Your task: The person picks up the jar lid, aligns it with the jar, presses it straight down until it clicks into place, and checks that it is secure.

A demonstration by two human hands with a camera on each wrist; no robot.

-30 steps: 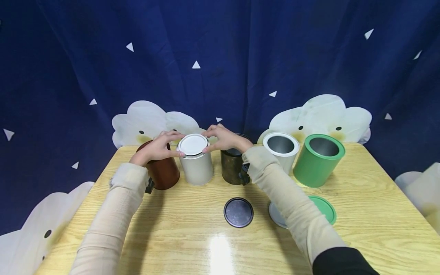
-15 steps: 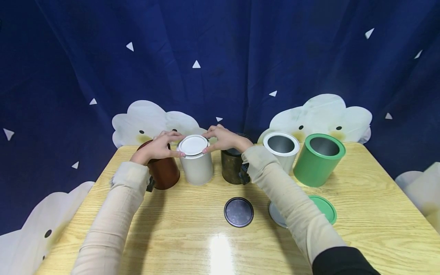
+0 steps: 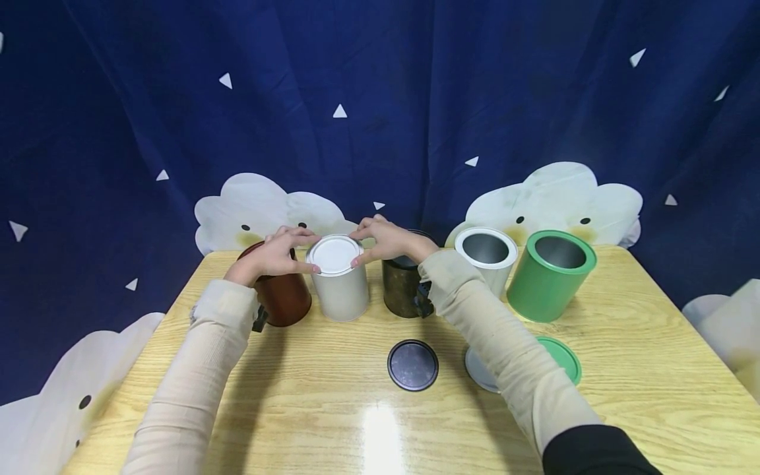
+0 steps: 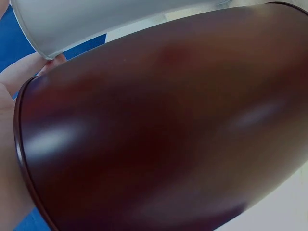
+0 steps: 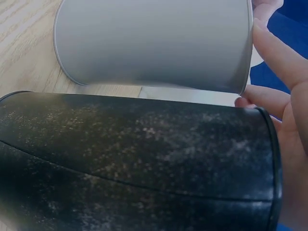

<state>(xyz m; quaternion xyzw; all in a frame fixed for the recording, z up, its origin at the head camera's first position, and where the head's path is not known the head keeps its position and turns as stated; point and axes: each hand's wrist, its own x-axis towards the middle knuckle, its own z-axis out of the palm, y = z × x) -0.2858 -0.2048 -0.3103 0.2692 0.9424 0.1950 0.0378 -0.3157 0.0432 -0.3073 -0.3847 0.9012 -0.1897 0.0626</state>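
Note:
A white lid (image 3: 334,254) sits level on top of a white can (image 3: 341,298), left of the table's middle. My left hand (image 3: 274,256) grips the lid's left edge between thumb and fingers. From the other side, my right hand (image 3: 388,241) grips its right edge the same way. A dark red-brown can (image 3: 287,302) stands under my left wrist and fills most of the left wrist view. Beneath my right hand is a mottled black can (image 3: 399,291), which shows large in the right wrist view beside the white can (image 5: 154,43).
Farther right stand a second white can (image 3: 488,264) and a green can (image 3: 545,284), both uncovered. On the table (image 3: 315,396) lie a black lid (image 3: 412,365), a pale lid (image 3: 479,371) and a green lid (image 3: 561,359); my right sleeve partly covers the last two.
The white lid has sunk slightly, and the dark gap under its front edge has closed. Both hands keep nearly the same place at its rim.

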